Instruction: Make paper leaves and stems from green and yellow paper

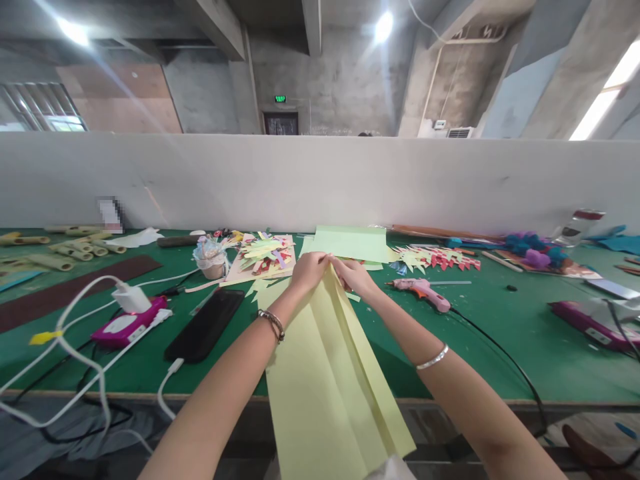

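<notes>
A long sheet of yellow paper (320,373) stretches from the middle of the table over its front edge toward me. Lengthwise creases run along it, and a strip on its right side is folded. My left hand (311,268) and my right hand (354,276) meet at the paper's far end, fingers pinched together on its edge. The fingertips partly hide the edge they grip. Just beyond them lies a pale green sheet (350,243). Cut paper strips (267,257) in several colours are piled behind my left hand.
A pink glue gun (423,292) lies right of the paper, its cord trailing off the front edge. Left are a black phone (205,327), a magenta power strip (131,323) and looping white cables. Red and cream paper cutouts (437,257) lie behind the glue gun. A white partition (320,180) stands behind.
</notes>
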`<action>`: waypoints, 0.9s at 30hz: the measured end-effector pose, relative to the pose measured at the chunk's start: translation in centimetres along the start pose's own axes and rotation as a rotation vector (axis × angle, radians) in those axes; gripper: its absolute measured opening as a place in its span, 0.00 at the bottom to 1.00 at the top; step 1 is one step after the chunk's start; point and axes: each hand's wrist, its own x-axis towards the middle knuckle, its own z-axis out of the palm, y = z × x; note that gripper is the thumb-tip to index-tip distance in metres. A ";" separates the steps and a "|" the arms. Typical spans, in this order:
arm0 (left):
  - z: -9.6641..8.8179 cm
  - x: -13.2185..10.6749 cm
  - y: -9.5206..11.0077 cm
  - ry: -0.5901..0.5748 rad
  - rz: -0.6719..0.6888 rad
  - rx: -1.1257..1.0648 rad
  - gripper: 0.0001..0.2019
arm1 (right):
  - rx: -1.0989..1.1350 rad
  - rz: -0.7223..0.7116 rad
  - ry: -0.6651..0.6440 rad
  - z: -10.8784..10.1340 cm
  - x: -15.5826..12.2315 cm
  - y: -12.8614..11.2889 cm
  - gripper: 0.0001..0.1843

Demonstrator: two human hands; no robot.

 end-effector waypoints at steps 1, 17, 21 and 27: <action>0.0 0.0 0.1 -0.007 0.002 0.006 0.19 | -0.037 -0.016 0.013 -0.1 0.0 -0.2 0.21; -0.1 0.0 -0.1 0.035 -0.020 -0.006 0.20 | -0.027 -0.032 0.053 0.2 0.3 0.8 0.18; -0.7 0.2 -0.6 0.081 -0.033 0.011 0.20 | 0.011 -0.013 0.041 0.2 0.0 2.0 0.19; -1.4 0.1 -1.1 0.106 -0.047 0.096 0.20 | 0.041 0.073 0.023 -0.2 -0.5 3.5 0.20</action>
